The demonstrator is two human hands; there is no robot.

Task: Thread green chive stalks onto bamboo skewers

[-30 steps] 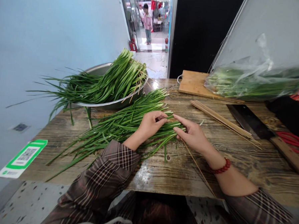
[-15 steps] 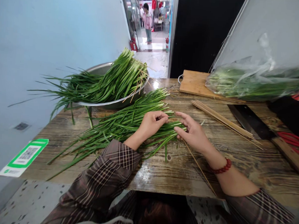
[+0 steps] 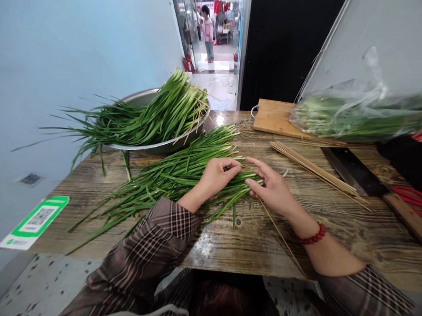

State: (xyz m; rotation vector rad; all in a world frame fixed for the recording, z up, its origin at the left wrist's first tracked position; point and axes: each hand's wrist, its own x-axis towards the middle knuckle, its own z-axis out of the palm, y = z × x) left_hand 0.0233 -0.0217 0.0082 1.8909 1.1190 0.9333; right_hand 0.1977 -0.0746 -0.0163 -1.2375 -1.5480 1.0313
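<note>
Long garlic chives (image 3: 175, 172) lie in a loose heap on the wooden table, pale stem ends to the right. Over these ends my left hand (image 3: 217, 176) is closed, thumb and forefinger pinched together; whatever is between the tips is hidden. My right hand (image 3: 275, 188), with a red bead bracelet at the wrist, curls round the stem ends of several chives, its thumb and forefinger apart. Below its fingers a thin bamboo skewer (image 3: 281, 236) slants to the table's front edge; its upper end is hidden.
At the back left stands a metal basin (image 3: 151, 148) piled with chives and skewers. Rightward lie a skewer bundle (image 3: 312, 169), a cleaver (image 3: 357, 170), a cutting board (image 3: 273, 116) and a plastic bag (image 3: 362, 114) of greens. A QR card (image 3: 38, 222) is at the left edge.
My left hand has shifted slightly right, closer to my right hand, still pinched. My right hand and the chives stay nearly where they were.
</note>
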